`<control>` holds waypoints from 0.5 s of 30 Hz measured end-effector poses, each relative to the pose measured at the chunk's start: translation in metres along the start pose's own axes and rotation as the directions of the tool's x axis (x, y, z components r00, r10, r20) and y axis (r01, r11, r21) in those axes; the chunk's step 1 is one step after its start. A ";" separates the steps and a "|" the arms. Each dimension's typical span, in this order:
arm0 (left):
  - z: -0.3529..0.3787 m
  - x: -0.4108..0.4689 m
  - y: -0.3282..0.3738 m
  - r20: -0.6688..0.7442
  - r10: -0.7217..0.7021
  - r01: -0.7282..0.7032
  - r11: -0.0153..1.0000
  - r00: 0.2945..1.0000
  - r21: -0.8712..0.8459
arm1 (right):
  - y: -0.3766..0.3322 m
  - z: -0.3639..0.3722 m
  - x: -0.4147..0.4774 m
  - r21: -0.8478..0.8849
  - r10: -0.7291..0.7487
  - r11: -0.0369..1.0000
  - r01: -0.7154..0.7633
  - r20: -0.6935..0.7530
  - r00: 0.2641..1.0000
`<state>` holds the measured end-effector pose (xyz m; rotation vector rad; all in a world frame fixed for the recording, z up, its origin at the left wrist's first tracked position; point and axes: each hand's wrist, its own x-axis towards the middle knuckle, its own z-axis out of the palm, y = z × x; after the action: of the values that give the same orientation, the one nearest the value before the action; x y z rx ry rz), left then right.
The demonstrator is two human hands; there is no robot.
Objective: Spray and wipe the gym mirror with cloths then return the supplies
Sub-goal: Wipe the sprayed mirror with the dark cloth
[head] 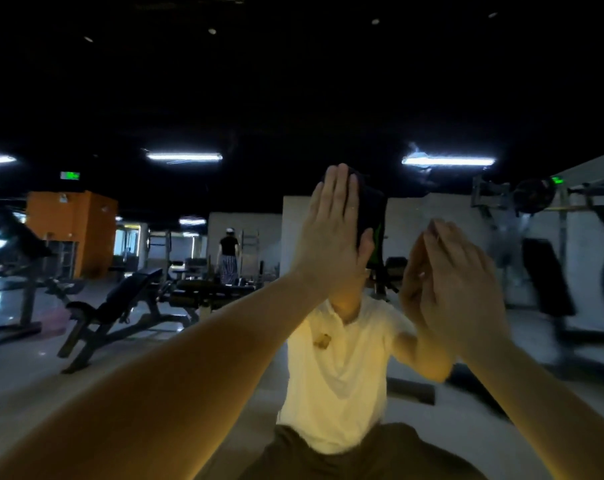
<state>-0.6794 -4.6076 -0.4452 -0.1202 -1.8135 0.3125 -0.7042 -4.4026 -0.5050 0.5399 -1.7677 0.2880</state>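
"Left grip (pixel 331 233) flat, fingers straight, pressing the dark cloth (pixel 372 206) against the mirror (pixel 189 109); right grip (pixel 461 282) flat too, holding nothing visible."

"Likely the wiping step. Next, the person needs steady sideways sweeps."

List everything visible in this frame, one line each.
mirror: one, glass, fills the view ahead
cloth: one, dark, pressed flat on the mirror
bench: one, black, reflected at left
ceiling lights: several, white, reflected overhead
wall: one, orange, reflected far left
distant person: one, black top, reflected mid-background
white shirt: one, own reflection, centre
left hand: one, flat on the cloth
right hand: one, fingers straight, at the mirror, right of the cloth
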 end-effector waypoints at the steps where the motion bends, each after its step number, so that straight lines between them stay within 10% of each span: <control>1: 0.001 0.003 0.015 0.011 0.011 -0.011 1.000 1.000 0.004 | 0.007 0.000 -0.003 0.028 0.003 1.000 -0.002 -0.008 1.000; 10: 0.011 -0.019 0.053 0.071 0.236 -0.236 0.972 0.969 -0.005 | 0.010 0.005 -0.015 0.178 -0.030 0.984 0.031 -0.013 0.999; 15: 0.001 -0.050 -0.012 0.045 0.070 -0.072 0.997 0.997 0.024 | -0.028 0.018 -0.029 0.137 -0.117 0.983 0.120 -0.026 0.993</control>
<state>-0.6664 -4.6316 -0.4892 -0.1610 -1.8509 0.3917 -0.7000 -4.4286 -0.5404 0.7370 -1.6988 0.3321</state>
